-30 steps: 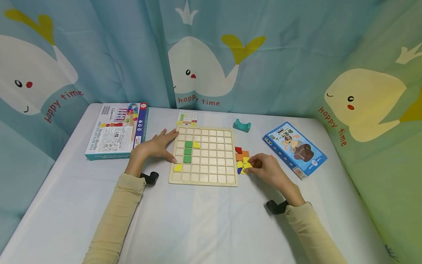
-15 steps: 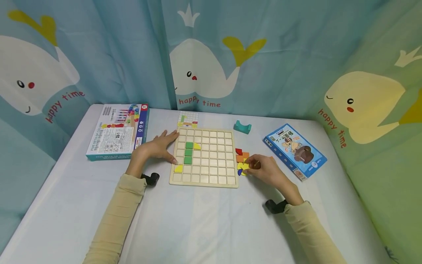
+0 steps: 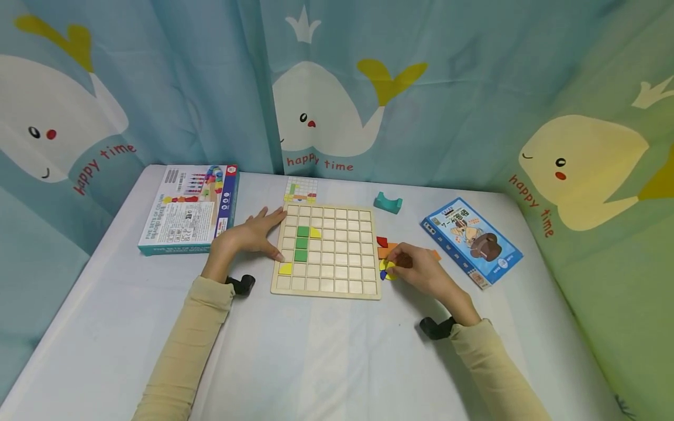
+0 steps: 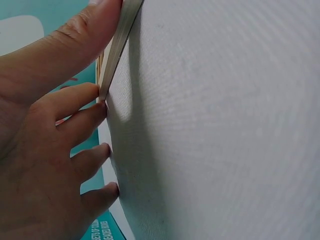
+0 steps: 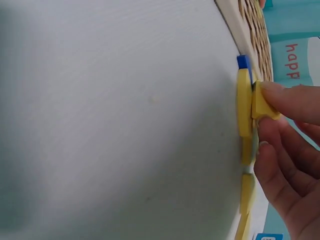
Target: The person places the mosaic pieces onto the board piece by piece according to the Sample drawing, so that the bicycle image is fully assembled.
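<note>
Whale-print curtain [image 3: 210, 88] backed the white table [image 3: 321, 351]. I logged remotely: grid board [image 3: 327, 286], mid-table; left hand [image 3: 251, 235], splayed, touched its left edge, apparently for steadiness; right hand [image 3: 421, 269] pinched one yellow tile [image 5: 261, 102] just beyond its right edge, shape partly hidden.

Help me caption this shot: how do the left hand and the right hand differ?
The left hand is spread, while the right hand curls to pinch a yellow piece. The left hand touches the left edge of the wooden board; the right hand is beyond its right edge, by the loose pieces. Both emerge from beige sleeves.
</note>
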A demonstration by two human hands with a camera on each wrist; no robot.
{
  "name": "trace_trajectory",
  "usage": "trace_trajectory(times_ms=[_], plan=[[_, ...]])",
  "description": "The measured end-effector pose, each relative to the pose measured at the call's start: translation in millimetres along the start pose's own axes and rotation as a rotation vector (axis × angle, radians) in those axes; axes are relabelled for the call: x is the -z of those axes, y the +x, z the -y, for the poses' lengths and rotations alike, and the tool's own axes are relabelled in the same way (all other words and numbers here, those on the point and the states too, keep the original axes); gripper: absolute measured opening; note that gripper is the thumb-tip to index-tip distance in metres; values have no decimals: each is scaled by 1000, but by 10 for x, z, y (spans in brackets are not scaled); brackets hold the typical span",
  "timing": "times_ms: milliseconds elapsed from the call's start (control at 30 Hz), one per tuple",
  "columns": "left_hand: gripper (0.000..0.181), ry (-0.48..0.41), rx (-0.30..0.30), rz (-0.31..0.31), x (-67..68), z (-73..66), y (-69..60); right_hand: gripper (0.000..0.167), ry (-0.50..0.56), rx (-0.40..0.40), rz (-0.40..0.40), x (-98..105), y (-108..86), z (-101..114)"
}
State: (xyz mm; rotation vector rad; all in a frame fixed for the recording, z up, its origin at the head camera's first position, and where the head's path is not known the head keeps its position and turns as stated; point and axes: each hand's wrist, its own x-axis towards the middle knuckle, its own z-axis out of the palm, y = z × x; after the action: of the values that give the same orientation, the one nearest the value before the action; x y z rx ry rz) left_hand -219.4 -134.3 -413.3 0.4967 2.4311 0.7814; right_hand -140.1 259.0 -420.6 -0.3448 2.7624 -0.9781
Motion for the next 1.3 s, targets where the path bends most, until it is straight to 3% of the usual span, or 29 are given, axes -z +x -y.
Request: trace_trajectory(times_ms=[200,600,1300], plan=[[109,3,4,1,-4,-16,10,14,44,40,-26,-60,51,118],[109,12,-6,-6,-7,25,14,10,168,175,48,-359,269,450],[109,13,3,-1,0,8,26,10,212,218,122,-692,511,863]])
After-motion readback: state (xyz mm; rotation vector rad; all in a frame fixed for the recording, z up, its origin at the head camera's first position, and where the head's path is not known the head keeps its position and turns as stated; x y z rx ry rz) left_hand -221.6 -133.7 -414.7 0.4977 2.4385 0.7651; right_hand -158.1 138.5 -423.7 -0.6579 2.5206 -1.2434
